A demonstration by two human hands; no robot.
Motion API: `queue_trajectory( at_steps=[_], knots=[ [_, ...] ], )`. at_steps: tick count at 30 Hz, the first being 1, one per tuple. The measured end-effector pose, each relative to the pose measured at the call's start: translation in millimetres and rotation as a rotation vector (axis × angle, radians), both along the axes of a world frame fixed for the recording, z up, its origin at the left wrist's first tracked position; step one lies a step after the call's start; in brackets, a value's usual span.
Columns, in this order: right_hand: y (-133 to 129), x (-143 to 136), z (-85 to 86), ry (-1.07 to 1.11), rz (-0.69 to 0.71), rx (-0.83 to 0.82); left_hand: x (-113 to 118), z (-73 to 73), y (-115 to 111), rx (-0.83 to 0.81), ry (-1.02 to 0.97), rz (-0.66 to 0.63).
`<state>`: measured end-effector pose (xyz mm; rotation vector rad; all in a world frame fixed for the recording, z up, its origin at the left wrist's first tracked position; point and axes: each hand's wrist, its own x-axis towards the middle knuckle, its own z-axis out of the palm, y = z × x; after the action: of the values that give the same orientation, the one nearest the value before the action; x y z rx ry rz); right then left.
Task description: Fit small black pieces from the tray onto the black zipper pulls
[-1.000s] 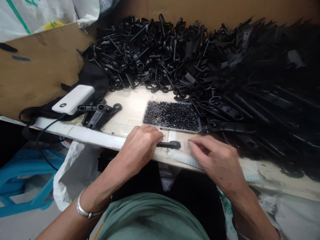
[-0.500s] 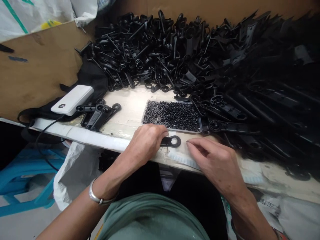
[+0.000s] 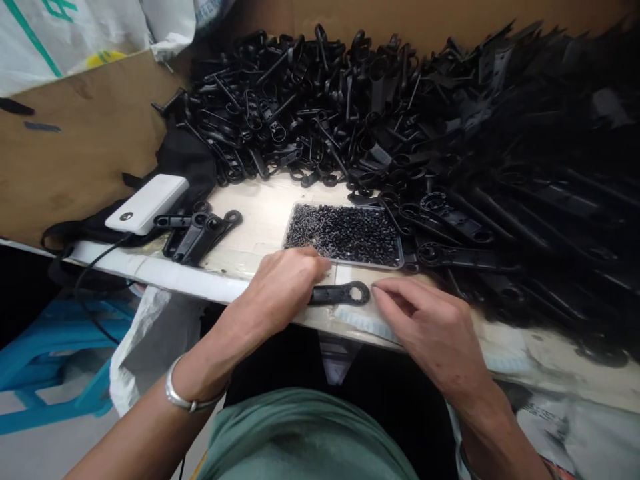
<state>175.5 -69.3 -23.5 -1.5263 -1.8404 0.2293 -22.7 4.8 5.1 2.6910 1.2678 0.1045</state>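
A black plastic part with a ring-shaped end lies flat near the table's front edge, its left end hidden by my left hand. That hand is closed, fingers curled over the part. Just right of the ring end, my right hand is pinched, thumb against forefinger; anything between the fingertips is too small to make out. Behind both hands sits a shallow clear tray filled with tiny black pieces.
A large heap of black plastic parts covers the back and right. At left are a small stack of similar parts, a white power bank with a cable, and a cardboard wall.
The black part has shifted slightly right and towards me, and more of its length shows. My left hand has moved a little left. My right hand has barely moved.
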Motion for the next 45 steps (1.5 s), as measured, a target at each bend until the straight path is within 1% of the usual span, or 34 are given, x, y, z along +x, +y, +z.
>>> queue_trajectory(
  at_steps=[4,10,12,15,17,19,21,23,26,32,36,41,45],
  knots=[
    [-0.4,1.6,3.1,0.087,-0.006,-0.042,7.4,0.2,4.5,0.039,0.141,-0.058],
    [-2.6,2.8,7.1,0.274,-0.014,-0.133,7.3,1.3,8.9,0.048,0.171,-0.091],
    [-3.5,2.0,8.5,0.306,-0.008,-0.132,5.8,2.9,6.8,0.031,0.113,-0.081],
    [-5.1,0.5,11.6,0.326,-0.004,-0.119,5.4,7.4,-0.2,-0.05,-0.128,-0.034],
    [-6.4,-0.6,14.2,0.328,-0.008,-0.116,6.7,10.8,-6.5,-0.153,-0.328,-0.022],
    [-7.6,-1.9,16.8,0.322,-0.005,-0.095,8.8,13.1,-13.2,-0.287,-0.483,-0.018],
    [-8.8,-3.3,18.6,0.303,0.013,-0.063,11.0,13.2,-19.4,-0.422,-0.587,0.009],
    [-10.3,-4.6,19.8,0.27,0.036,-0.027,12.8,11.6,-24.5,-0.524,-0.649,0.053],
    [-13.5,-6.1,21.1,0.211,0.062,0.03,15.1,9.5,-29.4,-0.59,-0.681,0.088],
    [-19.7,-9.0,25.5,0.139,0.093,0.08,18.2,12.8,-34.4,-0.575,-0.677,0.09],
    [-20.4,-11.2,27.9,0.125,0.105,0.084,17.5,12.7,-36.7,-0.567,-0.69,0.076],
    [-22.6,-10.5,28.1,0.102,0.146,0.106,16.5,10.2,-38.4,-0.603,-0.708,0.071],
    [-23.7,-8.2,27.7,0.148,0.158,0.085,16.1,10.3,-39.8,-0.622,-0.717,0.066]
  ],
)
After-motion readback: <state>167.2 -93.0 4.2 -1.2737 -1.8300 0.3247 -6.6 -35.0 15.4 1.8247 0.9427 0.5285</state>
